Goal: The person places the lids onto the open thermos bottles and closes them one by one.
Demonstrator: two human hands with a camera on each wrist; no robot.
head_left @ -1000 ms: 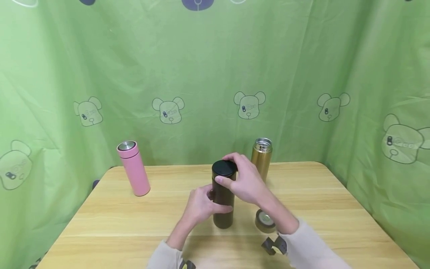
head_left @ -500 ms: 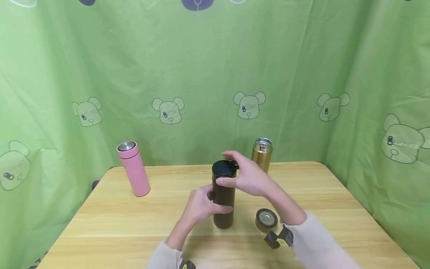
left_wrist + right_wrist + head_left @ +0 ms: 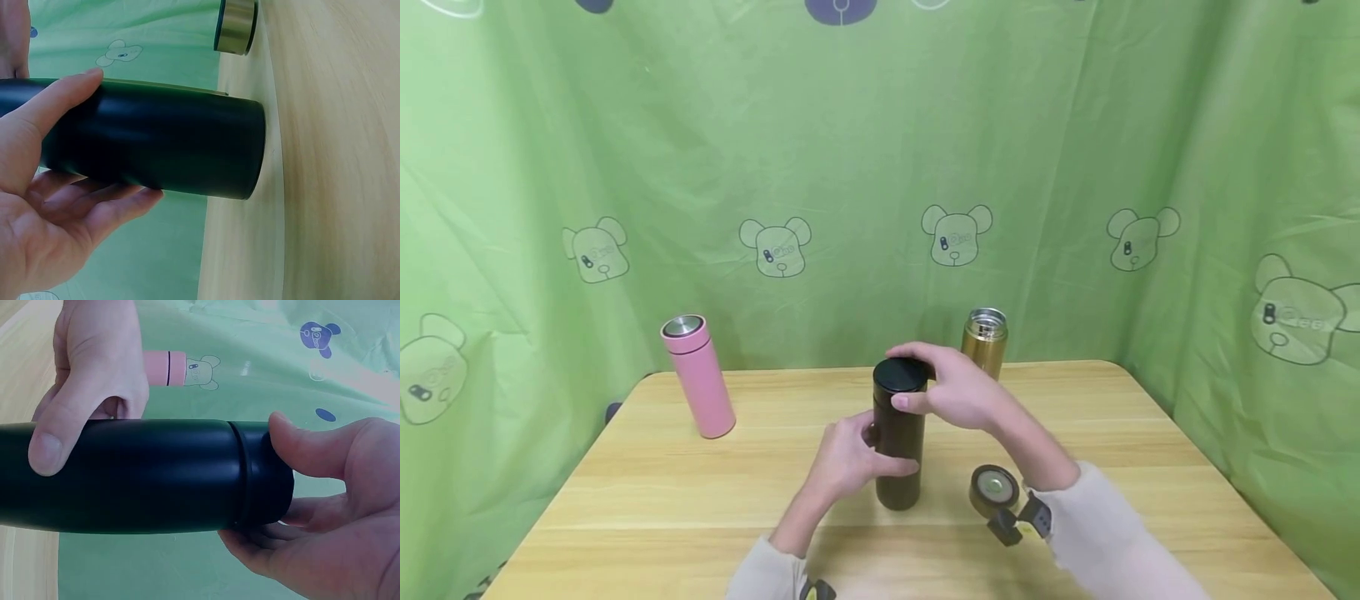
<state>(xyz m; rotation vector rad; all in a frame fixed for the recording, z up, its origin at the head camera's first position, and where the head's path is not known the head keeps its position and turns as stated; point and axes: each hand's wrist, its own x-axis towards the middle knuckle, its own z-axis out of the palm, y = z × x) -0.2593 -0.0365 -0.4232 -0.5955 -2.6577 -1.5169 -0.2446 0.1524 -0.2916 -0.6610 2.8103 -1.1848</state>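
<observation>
Thumb and fingers of the left hand (image 3: 847, 460) curl around the body of the black bottle (image 3: 900, 442), while the right hand (image 3: 953, 388) grips its black lid (image 3: 900, 376), thumb at the near side and fingers reaching round the far side. So the bottle lies within both grasps, the left low and the right at the top; it is upright, though whether its base touches the wood I cannot tell. Beneath is a pale wood-grain table (image 3: 647, 517). Near the right forearm lies a loose round cap (image 3: 994, 490) (a pale disc shows on its upper face). Behind the right hand stands an open gold bottle (image 3: 985, 346), its lower part hidden. Well apart, towards the left, is a pink bottle (image 3: 706, 385). A green curtain (image 3: 865, 150) printed with bear heads surrounds the table's back and sides.
</observation>
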